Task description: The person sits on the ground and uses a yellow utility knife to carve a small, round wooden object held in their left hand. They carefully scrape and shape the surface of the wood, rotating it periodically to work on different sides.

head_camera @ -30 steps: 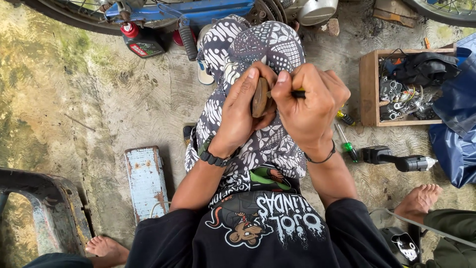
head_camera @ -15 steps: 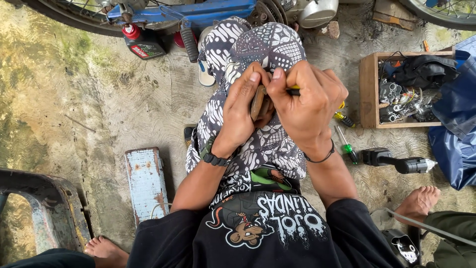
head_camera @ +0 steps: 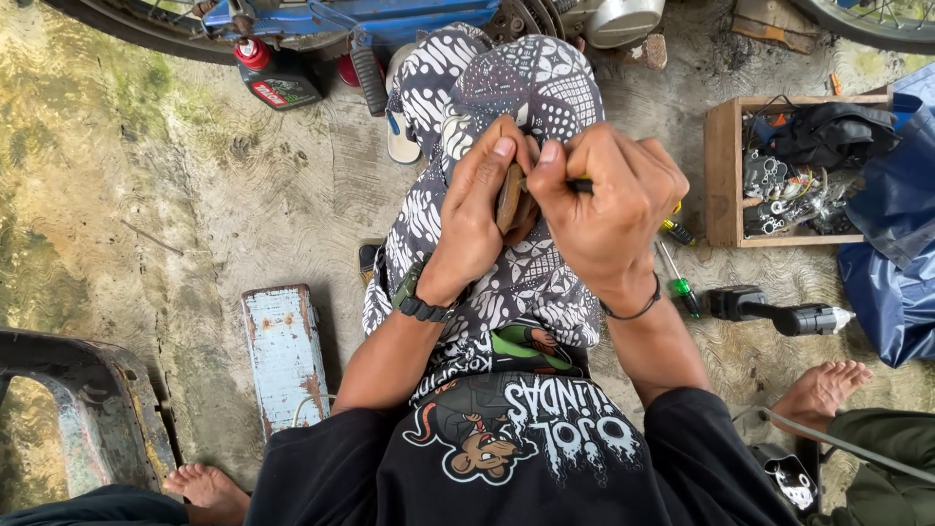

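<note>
My left hand (head_camera: 479,216) pinches a small rusty brown metal part (head_camera: 510,198) above my knees, which are covered in black-and-white patterned cloth (head_camera: 506,88). Against that part my right hand (head_camera: 612,200) grips a thin dark tool (head_camera: 581,184); only a short piece of it shows between the fingers. The two hands touch at thumb and fingertips. A black watch sits on my left wrist and a thin black band on my right.
A wooden box (head_camera: 726,170) of small parts stands at the right, with screwdrivers (head_camera: 677,278) and a black power tool (head_camera: 779,314) beside it. A pale blue metal tin (head_camera: 284,353) lies left. An oil bottle (head_camera: 278,80) and motorcycle frame sit at the top. Another person's bare foot (head_camera: 823,390) is at right.
Both hands stay together on the brown part, shifting only slightly; the view has drifted a little.
</note>
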